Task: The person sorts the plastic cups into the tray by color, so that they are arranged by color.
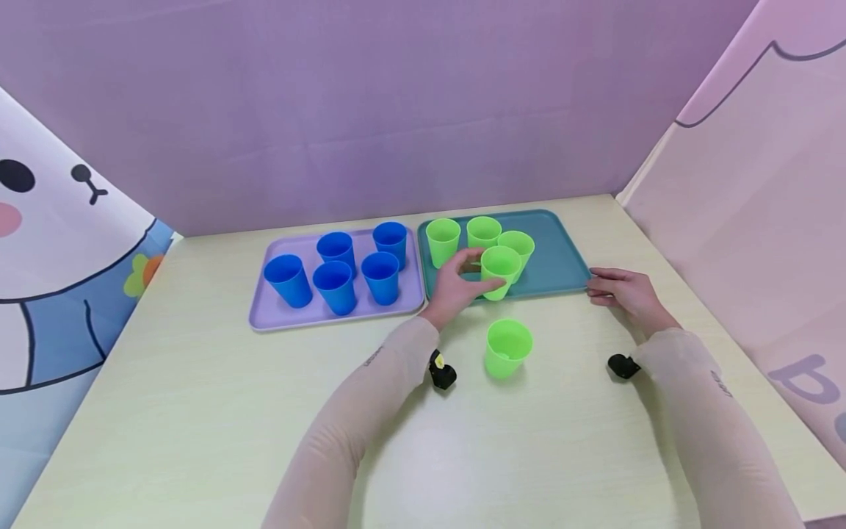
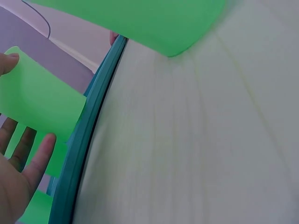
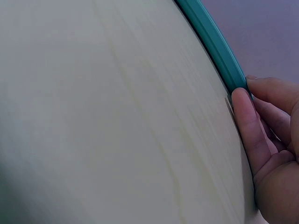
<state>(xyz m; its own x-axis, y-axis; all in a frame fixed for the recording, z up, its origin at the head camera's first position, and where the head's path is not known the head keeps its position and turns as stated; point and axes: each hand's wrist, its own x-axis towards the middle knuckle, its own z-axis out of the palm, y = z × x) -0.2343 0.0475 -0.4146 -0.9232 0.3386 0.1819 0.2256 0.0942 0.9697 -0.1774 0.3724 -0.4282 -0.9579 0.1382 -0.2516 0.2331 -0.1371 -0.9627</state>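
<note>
In the head view my left hand (image 1: 456, 286) holds a light green cup (image 1: 500, 273) from its left side, thumb at the front and fingers behind. The cup stands upright over the front edge of the teal tray (image 1: 555, 250). Behind it on that tray are three more green cups, among them one at the back left (image 1: 443, 242). My right hand (image 1: 628, 294) pinches the tray's right front corner, and the right wrist view shows fingertips (image 3: 243, 100) at the teal rim (image 3: 217, 46). Another green cup (image 1: 507, 349) sits on the table in front of the tray.
A lilac tray (image 1: 264, 317) lies left of the teal one, edges close together. It carries several blue cups (image 1: 335, 289). A purple cloth (image 1: 396, 110) hangs behind the pale table (image 1: 218, 411). Small black devices (image 1: 441, 373) are at both wrists.
</note>
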